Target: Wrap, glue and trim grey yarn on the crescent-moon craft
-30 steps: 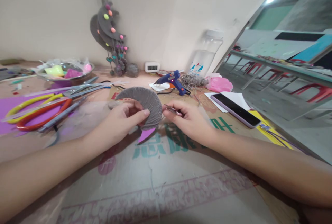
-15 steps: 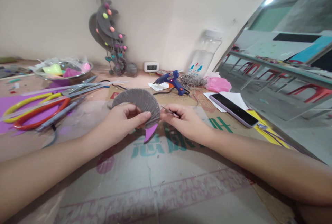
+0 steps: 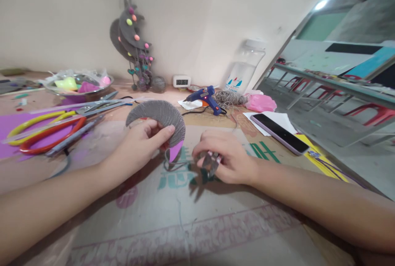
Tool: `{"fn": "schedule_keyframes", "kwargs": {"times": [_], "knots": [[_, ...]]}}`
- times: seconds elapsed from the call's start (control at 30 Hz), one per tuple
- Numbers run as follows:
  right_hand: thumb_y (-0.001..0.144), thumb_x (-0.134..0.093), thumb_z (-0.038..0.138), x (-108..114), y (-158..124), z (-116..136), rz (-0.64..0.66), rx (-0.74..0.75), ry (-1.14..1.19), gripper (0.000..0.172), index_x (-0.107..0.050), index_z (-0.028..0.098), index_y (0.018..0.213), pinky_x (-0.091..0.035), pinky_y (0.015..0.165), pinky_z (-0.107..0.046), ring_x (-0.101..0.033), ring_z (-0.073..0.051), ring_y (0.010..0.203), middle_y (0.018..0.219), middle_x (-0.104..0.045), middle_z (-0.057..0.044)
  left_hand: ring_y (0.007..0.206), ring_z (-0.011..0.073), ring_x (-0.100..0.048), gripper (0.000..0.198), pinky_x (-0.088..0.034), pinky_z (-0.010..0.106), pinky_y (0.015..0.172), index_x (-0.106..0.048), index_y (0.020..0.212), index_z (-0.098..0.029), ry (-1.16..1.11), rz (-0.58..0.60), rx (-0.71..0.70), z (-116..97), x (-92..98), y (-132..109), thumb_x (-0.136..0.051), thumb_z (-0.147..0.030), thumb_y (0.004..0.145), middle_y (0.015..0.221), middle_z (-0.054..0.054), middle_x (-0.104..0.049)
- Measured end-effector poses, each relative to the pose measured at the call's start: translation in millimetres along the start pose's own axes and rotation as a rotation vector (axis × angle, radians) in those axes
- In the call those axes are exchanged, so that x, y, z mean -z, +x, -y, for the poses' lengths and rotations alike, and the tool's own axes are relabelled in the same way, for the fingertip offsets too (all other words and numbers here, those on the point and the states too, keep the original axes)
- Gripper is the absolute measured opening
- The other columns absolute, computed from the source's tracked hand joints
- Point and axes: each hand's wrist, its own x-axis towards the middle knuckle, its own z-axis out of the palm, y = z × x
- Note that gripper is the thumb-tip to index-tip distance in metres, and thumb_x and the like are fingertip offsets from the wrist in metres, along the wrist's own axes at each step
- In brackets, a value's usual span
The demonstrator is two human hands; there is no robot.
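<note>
My left hand (image 3: pixel 146 136) pinches a crescent (image 3: pixel 163 114) wrapped in grey yarn, thumb on its front face. Its lower tip is bare purple (image 3: pixel 176 151). A loop of grey yarn (image 3: pixel 174 168) hangs below that tip and runs toward my right hand (image 3: pixel 226 157). My right hand is apart from the crescent, fingers curled round a small grey object with shiny edges (image 3: pixel 211 163); blur hides its exact kind. Both hands are above a cardboard sheet (image 3: pixel 148 220) with green and purple print.
At left lie scissors (image 3: pixel 51 132) and purple sheet (image 3: pixel 15 124), before a metal bowl (image 3: pixel 83 92). Behind are a decorated crescent hanging (image 3: pixel 132 35), timer (image 3: pixel 182 81), glue gun (image 3: pixel 206 98), tangled yarn (image 3: pixel 228 98) and bottle (image 3: pixel 242 68). A phone (image 3: pixel 279 133) lies at right.
My right hand has moved down and away from the crescent, and the grey object shows more. The yarn loop now hangs under the purple tip. The crescent has shifted slightly left and up.
</note>
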Motion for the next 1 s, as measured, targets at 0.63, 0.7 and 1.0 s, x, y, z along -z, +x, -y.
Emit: {"fn": "schedule_keyframes", "kwargs": {"times": [0.63, 0.7, 1.0], "knots": [[0.077, -0.061, 0.035, -9.1, 13.3, 2.7, -0.060, -0.669, 0.435, 0.019, -0.059, 0.017, 0.074, -0.034, 0.055, -0.022, -0.042, -0.009, 0.059, 0.065, -0.050, 0.003, 0.055, 0.0129, -0.051, 0.041, -0.036, 0.024, 0.053, -0.058, 0.056, -0.018, 0.134, 0.153, -0.162, 6.6, -2.9, -2.9, -0.047, -0.045, 0.085, 0.052, -0.003, -0.053], [0.077, -0.062, 0.035, -10.4, 12.7, 3.6, -0.034, -0.686, 0.428, 0.021, -0.056, 0.017, 0.069, -0.030, 0.052, -0.021, -0.037, -0.007, 0.055, 0.061, -0.045, 0.004, 0.055, 0.0134, -0.052, 0.044, -0.036, 0.025, 0.053, -0.059, 0.057, -0.018, 0.163, 0.157, -0.167, 7.2, -3.2, -4.1, -0.045, -0.050, 0.084, 0.053, -0.002, -0.053], [0.087, -0.048, 0.036, -10.8, 11.9, 2.3, -0.014, -0.593, 0.533, 0.027, -0.048, 0.018, 0.067, -0.032, 0.055, -0.022, -0.038, -0.009, 0.058, 0.062, -0.040, 0.004, 0.049, 0.0114, -0.045, 0.048, -0.031, 0.023, 0.046, -0.051, 0.051, -0.018, 0.231, 0.161, -0.151, 5.3, -2.8, -4.4, -0.046, -0.054, 0.081, 0.049, -0.003, -0.045]]}}
